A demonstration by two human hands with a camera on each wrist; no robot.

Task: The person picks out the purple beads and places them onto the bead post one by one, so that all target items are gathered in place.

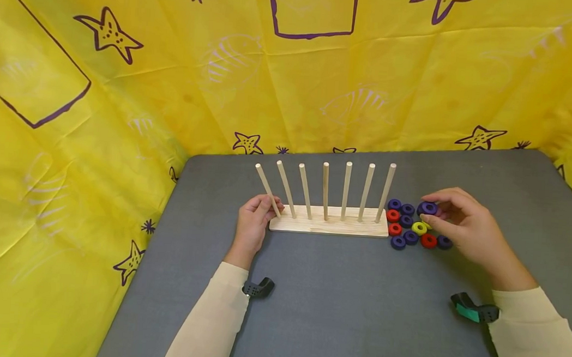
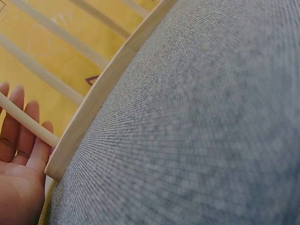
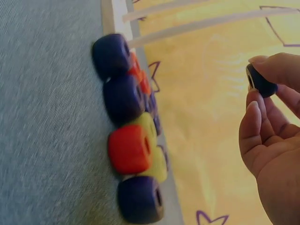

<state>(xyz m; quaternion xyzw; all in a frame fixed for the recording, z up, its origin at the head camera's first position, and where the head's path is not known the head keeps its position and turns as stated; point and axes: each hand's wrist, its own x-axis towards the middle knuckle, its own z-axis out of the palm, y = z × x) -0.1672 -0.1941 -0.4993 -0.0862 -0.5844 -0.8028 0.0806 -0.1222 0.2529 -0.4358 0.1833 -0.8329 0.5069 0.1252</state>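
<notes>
Above rings (image 1: 428, 245) beside the pegboard (image 1: 332, 230), the right hand (image 1: 470, 225) pinches a blue ring (image 3: 265, 86), the left hand (image 1: 254, 217) loosely spread.

The peg rack (image 1: 329, 227) is smooth, matt wood; beside it, smooth rings (image 3: 129, 150), perhaps painted wood; beneath, ribbed cloth (image 1: 332, 312); behind, creased sheeting (image 1: 295, 102).

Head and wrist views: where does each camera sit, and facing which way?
Head: on the head, facing forward and down: pale wooden seven-peg rack, left hand, right hand, cream sleeves.
Left wrist: on that wrist, facing the rack's end; left hand shows.
Right wrist: on that wrist, facing the right hand pinching a small dark blue ring.
Head and right wrist share that ring.
</notes>
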